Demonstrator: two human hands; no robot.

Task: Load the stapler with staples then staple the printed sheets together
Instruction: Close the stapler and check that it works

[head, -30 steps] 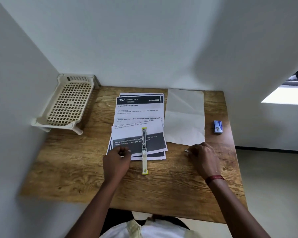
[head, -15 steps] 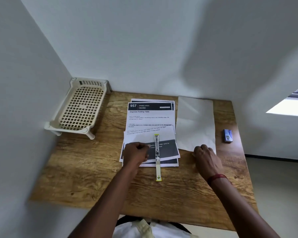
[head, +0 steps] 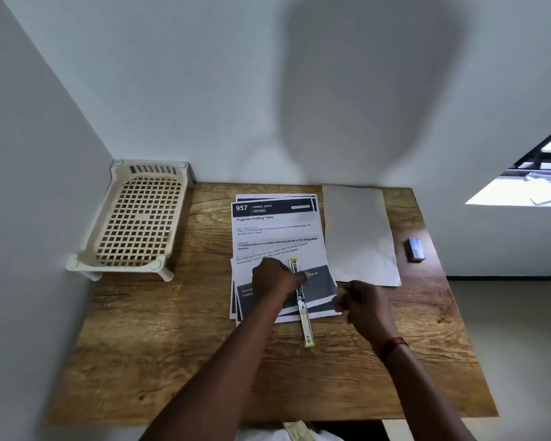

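head view | left grip (head: 275,278) is pinching the stapler (head: 305,318), which is lying opened flat beneath it across the printed sheets (head: 277,232) | right grip (head: 363,303) is hovering just beside, curled, contents unreadable | stapler probably light, stiff, loose-hinged: hold mid-rail

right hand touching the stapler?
Apart. The head view shows a strip of the printed sheets between the right hand and the stapler, a plain gap.
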